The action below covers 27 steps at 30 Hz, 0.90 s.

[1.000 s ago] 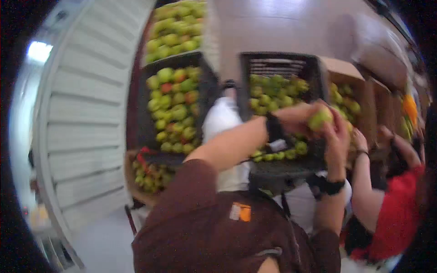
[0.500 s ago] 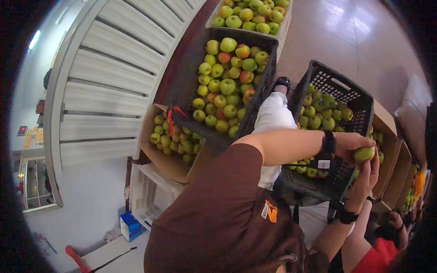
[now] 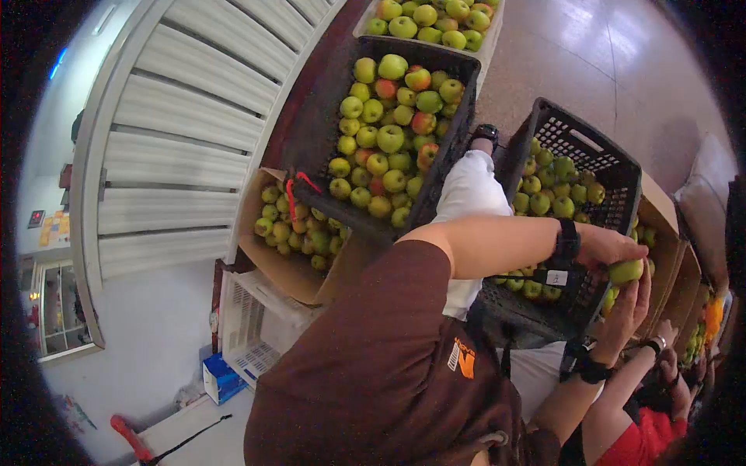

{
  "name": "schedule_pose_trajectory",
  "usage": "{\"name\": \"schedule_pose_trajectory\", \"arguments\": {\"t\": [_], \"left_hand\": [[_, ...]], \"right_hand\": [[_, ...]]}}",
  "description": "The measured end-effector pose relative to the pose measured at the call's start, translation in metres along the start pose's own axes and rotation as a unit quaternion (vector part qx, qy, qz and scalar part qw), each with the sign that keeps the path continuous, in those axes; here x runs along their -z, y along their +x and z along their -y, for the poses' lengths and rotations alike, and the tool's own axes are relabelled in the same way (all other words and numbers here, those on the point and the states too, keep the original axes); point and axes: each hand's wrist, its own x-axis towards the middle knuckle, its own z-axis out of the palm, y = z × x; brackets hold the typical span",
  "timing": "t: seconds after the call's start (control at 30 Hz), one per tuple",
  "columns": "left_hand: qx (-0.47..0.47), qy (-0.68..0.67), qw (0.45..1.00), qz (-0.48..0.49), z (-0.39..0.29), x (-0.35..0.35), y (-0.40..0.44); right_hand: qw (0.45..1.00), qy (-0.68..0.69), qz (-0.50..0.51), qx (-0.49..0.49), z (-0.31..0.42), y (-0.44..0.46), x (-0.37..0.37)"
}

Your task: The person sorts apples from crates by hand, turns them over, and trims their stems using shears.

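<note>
A green apple [image 3: 625,272] is between my two hands, above the edge of a black crate. My left hand [image 3: 604,245] reaches over from above, its thumb and fingers closed against the top of the apple. From below, my right hand [image 3: 631,311] presses its fingers to the apple's other side. Part of the apple is covered by the fingers. Beneath my arms stands the black plastic crate [image 3: 618,186] with several green apples [image 3: 548,190] inside. A strap with a white tag [image 3: 556,277] runs near my left wrist.
Another black crate [image 3: 468,93] of green and reddish apples stands beside my leg. Cardboard boxes [image 3: 670,264] with apples lie past my hands, another box [image 3: 299,289] on the other side. A white crate [image 3: 249,342] sits near the wall. A co-worker in red [image 3: 649,439] is close by.
The apple has shifted slightly down in the view and turned between my hands. My left fingers stretch further across its top. The co-worker's hand has come forward towards the cardboard box.
</note>
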Motion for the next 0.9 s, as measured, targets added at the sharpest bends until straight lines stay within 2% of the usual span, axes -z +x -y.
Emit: {"name": "schedule_pose_trajectory", "arguments": {"t": [0.07,0.17,0.27,0.47,0.57,0.67,0.77,0.9], "left_hand": [[-0.022,0.019,1.0,0.004,0.005,0.002,0.002],[-0.033,-0.031,0.998,0.039,0.012,0.007,0.007],[-0.04,-0.022,0.999,0.023,0.011,0.005,0.005],[-0.05,-0.063,0.99,0.114,0.029,0.017,0.023],[-0.081,-0.022,0.994,0.071,0.028,0.015,0.018],[-0.066,-0.019,0.998,-0.011,0.035,0.012,0.018],[-0.039,0.0,0.999,-0.022,0.02,0.006,0.005],[-0.092,0.016,0.995,-0.021,0.028,0.008,0.015]], "right_hand": [[1.0,-0.008,0.011,0.003,-0.002,0.002,0.003],[0.999,-0.041,0.005,0.007,0.006,0.002,-0.003],[0.998,-0.056,0.019,-0.004,0.002,0.006,0.009],[0.994,-0.09,0.059,-0.009,0.013,0.004,0.003],[0.994,-0.07,0.081,0.006,0.006,0.006,0.009],[0.995,-0.052,0.08,0.017,-0.006,0.011,0.018],[0.998,-0.023,0.065,0.011,-0.01,0.011,0.017],[0.998,0.049,0.034,-0.005,-0.005,0.011,0.01]]}}
